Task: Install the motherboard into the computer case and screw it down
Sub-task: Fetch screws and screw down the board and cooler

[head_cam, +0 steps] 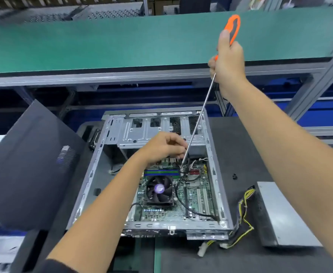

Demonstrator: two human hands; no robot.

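Forearms fill the near foreground, both reaching into the open computer case (212,158) on the dark worktop (240,146). At far left a dark side panel (29,164) leans beside the case. Inside, the motherboard (181,196) lies flat on the case floor, its cooler fan (159,189) near the middle. The left hand (165,147) hovers over the board's far edge, its fingers (178,149) curled and apparently pinching the lower shaft of the screwdriver (198,123) to steady it; whether a screw sits under the tip cannot be told. The right hand (228,62) grips the orange handle high up, fingers wrapped round it.

Such a long, slanted shaft could easily wander: if the tip slips off the screw head it may gouge the board or snag the loose black cables (178,191) just beside it. Driving at this tilt risks cross-threading. A dropped screw could vanish among the components. Further right, a power supply (283,215) lies on the worktop, its wiring (244,219) trailing near the case's corner.
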